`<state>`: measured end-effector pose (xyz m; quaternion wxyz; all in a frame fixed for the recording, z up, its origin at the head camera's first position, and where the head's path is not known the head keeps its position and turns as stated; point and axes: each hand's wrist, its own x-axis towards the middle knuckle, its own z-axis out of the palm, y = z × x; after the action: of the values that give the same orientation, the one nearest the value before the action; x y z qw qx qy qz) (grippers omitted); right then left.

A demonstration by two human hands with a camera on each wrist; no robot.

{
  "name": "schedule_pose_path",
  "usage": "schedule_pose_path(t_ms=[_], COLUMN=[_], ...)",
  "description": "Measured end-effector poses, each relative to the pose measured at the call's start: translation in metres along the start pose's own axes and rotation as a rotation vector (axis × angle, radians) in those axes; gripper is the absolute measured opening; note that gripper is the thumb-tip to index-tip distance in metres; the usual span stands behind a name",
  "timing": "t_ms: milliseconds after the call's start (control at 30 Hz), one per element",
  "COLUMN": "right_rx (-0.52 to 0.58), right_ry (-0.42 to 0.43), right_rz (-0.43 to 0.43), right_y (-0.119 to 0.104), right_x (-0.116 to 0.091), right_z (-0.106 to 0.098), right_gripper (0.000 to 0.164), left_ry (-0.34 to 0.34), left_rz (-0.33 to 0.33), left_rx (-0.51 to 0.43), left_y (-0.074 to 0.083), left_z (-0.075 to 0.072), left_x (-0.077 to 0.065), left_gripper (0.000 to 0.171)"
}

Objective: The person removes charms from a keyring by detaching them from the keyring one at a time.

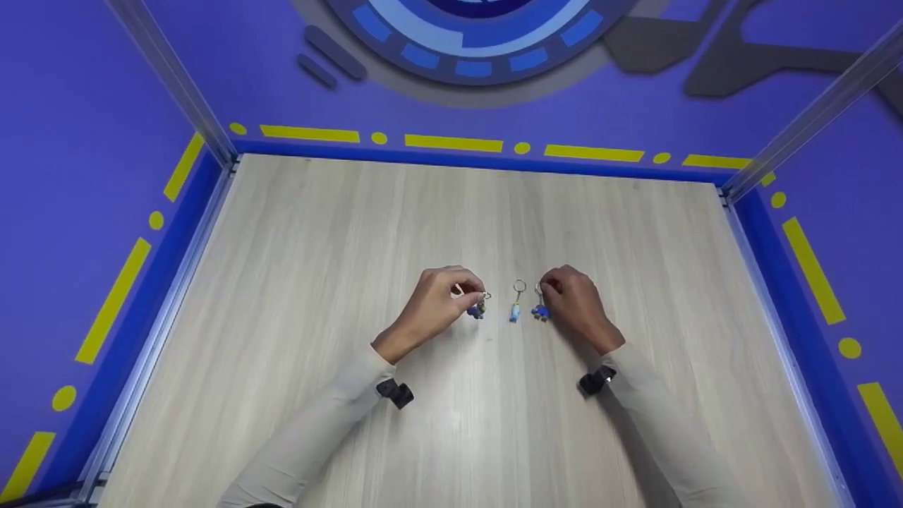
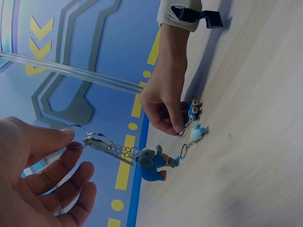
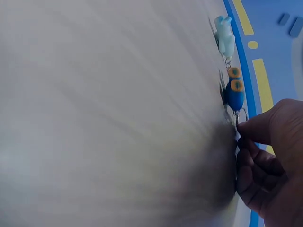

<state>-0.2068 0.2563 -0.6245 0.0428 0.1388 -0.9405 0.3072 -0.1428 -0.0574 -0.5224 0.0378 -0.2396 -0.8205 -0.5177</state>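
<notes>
My left hand (image 1: 439, 298) pinches a split ring between thumb and index finger, raised in front of me. From it hang a grey elephant keychain (image 2: 150, 165) in a blue outfit and a flat metal piece (image 2: 102, 145), perhaps a key. With thumb and fingertips my right hand (image 1: 575, 302) pinches the ring end of a dark blue figure keychain (image 3: 235, 97), whose orange-and-blue feet point away from the fingers. Between both hands, a pale blue figure keychain (image 1: 515, 312) lies on the table, its ring pointing to the far side; neither hand touches it.
The pale wood-grain table (image 1: 338, 233) is bounded by a blue back wall (image 1: 247, 85) with yellow marks and by side walls with metal rails (image 1: 769, 282). A small black camera (image 1: 395, 392) sits on the left wrist, another camera (image 1: 597, 380) on the right.
</notes>
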Motion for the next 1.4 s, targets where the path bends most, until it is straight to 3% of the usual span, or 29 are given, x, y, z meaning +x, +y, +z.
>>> schedule_pose_path(t_ms=[167,267,567,800,1067,1400], right_rx=[0.014,0.036,0.264,0.309,0.346,0.324], right_ry=[-0.021,-0.031,-0.078,-0.107,-0.116,-0.047], right_rz=[0.034,0.011,-0.272,-0.373,-0.427,-0.437], right_y=[-0.008,-0.019,-0.07,-0.095,-0.106,-0.105], right_x=[-0.001,-0.004,-0.017,-0.027,-0.033,-0.035], right_z=[-0.003,-0.006,-0.019,-0.024,-0.021,-0.014], right_gripper=[0.009,0.01,0.015,0.021,0.026,0.021], left_ry=[-0.008,-0.013,-0.022,-0.023,-0.04,-0.025], left_rz=[-0.003,-0.015,0.011,0.0,0.005,0.003], left_rx=[0.003,0.004,0.007,-0.034,-0.024,-0.033], left_y=[0.002,0.003,0.004,0.006,0.006,0.009], left_z=[0.002,0.004,0.007,0.011,0.016,0.019], left_x=[0.003,0.004,0.006,0.008,0.007,0.008], left_gripper=[0.006,0.006,0.006,0.008,0.005,0.006])
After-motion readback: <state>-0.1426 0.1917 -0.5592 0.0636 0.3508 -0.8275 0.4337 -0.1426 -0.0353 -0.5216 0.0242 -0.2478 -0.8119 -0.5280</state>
